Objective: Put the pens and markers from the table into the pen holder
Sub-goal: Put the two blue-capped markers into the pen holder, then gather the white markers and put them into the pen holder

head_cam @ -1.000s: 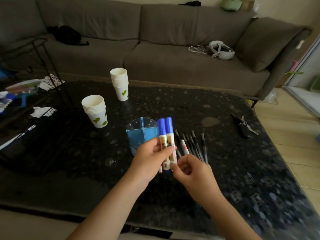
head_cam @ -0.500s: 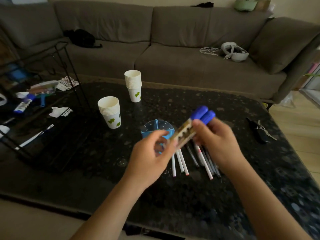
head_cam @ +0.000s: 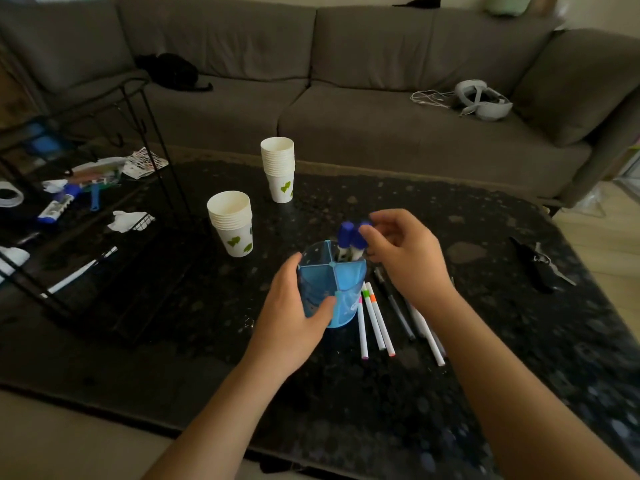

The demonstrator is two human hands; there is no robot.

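A blue pen holder (head_cam: 341,287) with divided compartments stands on the dark table (head_cam: 450,393), and my left hand (head_cam: 294,308) is wrapped around its left side. Two blue-capped markers (head_cam: 349,235) stand upright in the holder's far right compartment, caps sticking out. My right hand (head_cam: 405,258) is at the caps, fingertips touching them. Several thin white pens (head_cam: 375,322) with coloured tips and dark pens (head_cam: 398,311) lie on the table just right of the holder, partly under my right wrist.
Two stacks of paper cups (head_cam: 232,221) (head_cam: 278,168) stand behind the holder to the left. A black wire rack (head_cam: 86,202) with clutter fills the left side. Keys (head_cam: 538,266) lie at the right. A grey sofa (head_cam: 346,81) runs behind the table.
My right hand took the two blue markers from my left hand and lowered them into the holder. My left hand moved onto the holder's side.
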